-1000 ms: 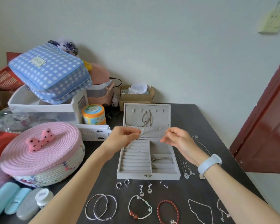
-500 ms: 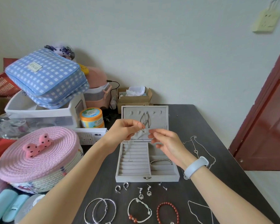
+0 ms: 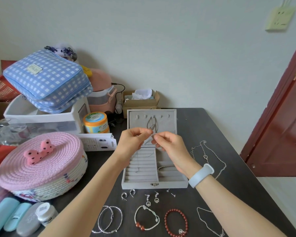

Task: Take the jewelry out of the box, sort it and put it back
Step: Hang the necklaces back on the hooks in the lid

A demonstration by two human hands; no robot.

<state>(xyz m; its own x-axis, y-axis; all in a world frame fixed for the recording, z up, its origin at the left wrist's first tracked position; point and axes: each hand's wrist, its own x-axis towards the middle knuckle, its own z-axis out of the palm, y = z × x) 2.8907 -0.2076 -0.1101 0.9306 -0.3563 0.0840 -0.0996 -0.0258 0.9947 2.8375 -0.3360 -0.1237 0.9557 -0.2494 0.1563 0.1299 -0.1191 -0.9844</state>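
Both hands, left hand [image 3: 132, 142] and right hand [image 3: 169, 147], pinch one thin chain [image 3: 137, 161] above the open jewelry box [image 3: 154, 183]. On the table [image 3: 203, 120], near side: two hoop earrings [image 3: 109, 219], two bracelets [image 3: 161, 220], six small earrings [image 3: 151, 198].

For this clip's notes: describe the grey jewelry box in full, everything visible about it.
The jewelry box is a grey rectangular case that looks velvet-covered, standing open on the dark table. Its lid stands upright at the back with a row of small hooks; a dark necklace hangs there. The base has ring-roll rows on the left, compartments on the right, one holding a silver bracelet. A small metal clasp sits on the front wall. Both hands hover above it.
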